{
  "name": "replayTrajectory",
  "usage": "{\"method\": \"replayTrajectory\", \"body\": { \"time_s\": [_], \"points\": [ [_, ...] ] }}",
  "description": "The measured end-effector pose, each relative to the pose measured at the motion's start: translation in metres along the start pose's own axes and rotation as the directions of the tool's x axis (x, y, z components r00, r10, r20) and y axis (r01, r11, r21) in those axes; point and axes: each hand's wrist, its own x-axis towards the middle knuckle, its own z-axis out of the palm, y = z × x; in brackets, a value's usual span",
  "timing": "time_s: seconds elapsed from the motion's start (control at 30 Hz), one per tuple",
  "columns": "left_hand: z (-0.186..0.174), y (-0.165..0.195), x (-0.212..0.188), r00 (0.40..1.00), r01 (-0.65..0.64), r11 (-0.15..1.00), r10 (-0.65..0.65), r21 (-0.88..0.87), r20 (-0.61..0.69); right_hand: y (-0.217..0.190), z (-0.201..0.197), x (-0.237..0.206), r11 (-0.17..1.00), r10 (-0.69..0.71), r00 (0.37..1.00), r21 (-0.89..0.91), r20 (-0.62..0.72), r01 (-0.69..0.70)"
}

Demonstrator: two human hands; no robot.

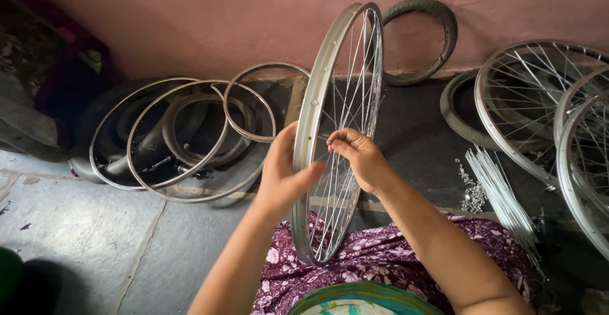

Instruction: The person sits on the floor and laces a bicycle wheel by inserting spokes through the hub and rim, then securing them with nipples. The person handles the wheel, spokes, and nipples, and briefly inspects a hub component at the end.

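- Holding the spoked bicycle wheel (339, 131) upright on my lap, its lower rim resting on the floral cloth (380, 258).
- My left hand (282, 175) wraps the rim, fingers closed around it.
- My right hand (358, 156) pinches a spoke, fingertips shut on it.
- I judge the rim light, stiff and smooth; the thin spokes bend easily, so the rim is the place to grip.
- Loose spokes (501, 188) lie on the floor to my right.

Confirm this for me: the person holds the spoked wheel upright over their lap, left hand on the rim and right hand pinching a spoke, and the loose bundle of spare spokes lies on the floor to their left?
Not quite. In the head view the bundle of spare spokes lies on the floor to the person's right, not their left. The rest stands: the spoked wheel is upright over the lap, left hand on the rim, right hand pinching a spoke.
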Motion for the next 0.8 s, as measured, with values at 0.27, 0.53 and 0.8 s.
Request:
{"method": "replayTrajectory", "body": {
  "time_s": [0.27,0.53,0.8],
  "points": [
    [0.014,0.020,0.007,0.982,0.106,0.994,-0.099,-0.037,0.158,-0.032,-0.065,-0.019,0.977,-0.068,0.997,-0.206,-0.032,0.060],
    [0.003,0.014,-0.006,0.975,0.160,0.987,-0.158,0.000,0.155,0.001,-0.302,-0.079,0.215,-0.162,0.816,-0.827,-0.555,-0.520],
    [-0.001,0.003,-0.001,0.975,0.147,0.988,-0.135,-0.054,0.179,0.061,-0.342,-0.100,-0.307,0.126,0.484,-0.498,-0.866,-0.811]
  ]
}}
